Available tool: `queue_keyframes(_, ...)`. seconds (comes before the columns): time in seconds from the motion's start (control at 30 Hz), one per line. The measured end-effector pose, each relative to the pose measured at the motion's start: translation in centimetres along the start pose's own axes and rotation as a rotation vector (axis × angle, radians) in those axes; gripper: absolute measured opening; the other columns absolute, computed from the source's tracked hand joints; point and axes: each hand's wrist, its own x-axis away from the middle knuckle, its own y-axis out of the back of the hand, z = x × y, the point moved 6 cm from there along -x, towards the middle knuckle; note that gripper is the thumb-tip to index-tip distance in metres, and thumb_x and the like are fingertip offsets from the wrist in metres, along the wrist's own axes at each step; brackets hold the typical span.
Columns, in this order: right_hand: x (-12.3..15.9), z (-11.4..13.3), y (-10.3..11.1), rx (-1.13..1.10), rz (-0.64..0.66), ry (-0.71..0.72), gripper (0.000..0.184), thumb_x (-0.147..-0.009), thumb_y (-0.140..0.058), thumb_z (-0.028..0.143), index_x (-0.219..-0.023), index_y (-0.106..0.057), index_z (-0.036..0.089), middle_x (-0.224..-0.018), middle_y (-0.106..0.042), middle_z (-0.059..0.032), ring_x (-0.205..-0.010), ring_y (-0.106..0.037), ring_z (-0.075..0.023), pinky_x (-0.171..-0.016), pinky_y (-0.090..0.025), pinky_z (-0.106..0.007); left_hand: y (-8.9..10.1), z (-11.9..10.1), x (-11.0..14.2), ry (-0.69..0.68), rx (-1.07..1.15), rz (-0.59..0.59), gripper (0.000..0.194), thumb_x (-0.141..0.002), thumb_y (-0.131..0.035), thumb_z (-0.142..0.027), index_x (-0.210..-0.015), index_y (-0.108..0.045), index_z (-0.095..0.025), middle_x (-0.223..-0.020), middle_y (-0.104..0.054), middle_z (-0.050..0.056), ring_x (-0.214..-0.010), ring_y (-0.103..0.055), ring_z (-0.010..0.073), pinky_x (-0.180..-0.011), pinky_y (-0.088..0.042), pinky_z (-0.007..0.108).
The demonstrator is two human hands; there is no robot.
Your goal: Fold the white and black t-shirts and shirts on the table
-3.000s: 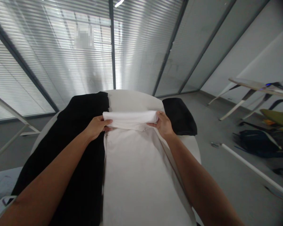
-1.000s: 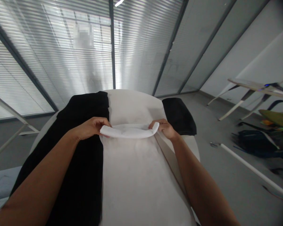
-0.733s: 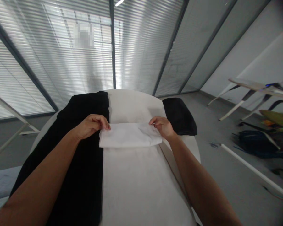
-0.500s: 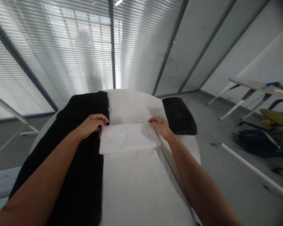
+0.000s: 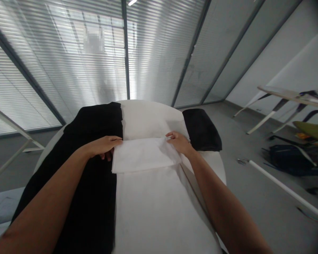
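Observation:
A long white cloth point(image 5: 159, 208) stretches toward me over the white table. Its far end is folded back into a flat flap point(image 5: 145, 155). At the flap's far left corner, my left hand point(image 5: 104, 145) is closed, with thumb and forefinger on the edge and the other fingers curled below. My right hand point(image 5: 179, 142) pinches the far right corner of the same flap. Under my left forearm lies a long black cloth point(image 5: 92, 197), running alongside the white one. A folded black cloth point(image 5: 202, 130) rests beyond my right hand, apart from it.
The rounded white table point(image 5: 151, 118) shows its surface beyond the flap. Glass panels with blinds point(image 5: 153, 53) stand behind it. On the right are a white pole point(image 5: 283, 188) on the floor, a wooden-topped table point(image 5: 283, 94) and a dark bag point(image 5: 288, 158). A white frame point(image 5: 16, 127) stands left.
My left hand has turned flatter and lowered slightly at the flap's left corner, its lower fingers now showing beneath. My right hand and the flap look nearly the same.

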Motion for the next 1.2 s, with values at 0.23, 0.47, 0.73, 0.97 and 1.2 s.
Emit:
queue_keyframes(0.23, -0.3, 0.5, 0.1, -0.126, -0.131, 0.043, 0.024, -0.073, -0.062, 0.027, -0.095, -0.068, 0.021, -0.079, -0.064, 0.0007, -0.07, -0.058, -0.0123, -0.065, -0.044, -0.024, -0.4, 0.1, -0.1, 0.032, 0.163, 0.061, 0.05, -0.068, -0.07, -0.053, -0.105, -0.067, -0.02, -0.066, -0.065, 0.003, -0.052, -0.058, 0.0147, -0.038, -0.027, 0.019)
queue_keyframes(0.47, -0.9, -0.5, 0.1, -0.171, -0.181, 0.057, 0.031, -0.076, -0.06, 0.027, -0.104, -0.069, 0.019, -0.095, -0.072, -0.0057, -0.087, -0.066, -0.0166, -0.082, -0.049, -0.03, -0.3, -1.0, 0.3, -0.054, 0.305, 0.061, 0.052, -0.064, -0.076, -0.031, -0.113, -0.062, -0.017, -0.086, -0.066, 0.005, -0.076, -0.065, 0.0175, -0.062, -0.053, 0.027)
queue_keyframes(0.73, -1.4, -1.0, 0.2, -0.323, -0.206, 0.11, 0.047, -0.074, -0.057, 0.022, -0.121, -0.063, 0.017, -0.117, -0.068, -0.0085, -0.105, -0.065, -0.0207, -0.095, -0.049, -0.037, -0.1, -0.2, -1.6, -0.159, 0.41, -0.189, 0.043, -0.062, -0.077, -0.027, -0.102, -0.068, -0.016, -0.096, -0.07, 0.008, -0.084, -0.066, 0.0203, -0.077, -0.054, 0.036)
queue_keyframes(0.97, -0.4, 0.6, 1.3, -0.076, -0.237, 0.299, 0.045, -0.08, -0.059, 0.025, -0.125, -0.061, 0.022, -0.149, -0.04, -0.0098, -0.136, -0.039, -0.0254, -0.109, -0.037, -0.044, 1.9, -0.5, -2.0, -0.383, -0.053, -0.67, 0.023, -0.076, -0.056, -0.024, -0.091, -0.073, -0.02, -0.098, -0.07, 0.005, -0.094, -0.063, 0.0206, -0.095, -0.046, 0.035)
queue_keyframes(1.2, 1.9, 3.0, -2.3, 0.285, 0.061, 0.389, 0.049, -0.098, -0.033, 0.047, -0.143, -0.044, 0.029, -0.154, -0.034, -0.0059, -0.144, -0.023, -0.0253, -0.115, -0.019, -0.052, -0.7, -3.5, 0.2, -0.687, -0.565, -0.669, 0.044, -0.093, -0.038, -0.034, -0.129, -0.059, -0.018, -0.137, -0.052, 0.012, -0.132, -0.042, 0.0244, -0.113, -0.027, 0.043)
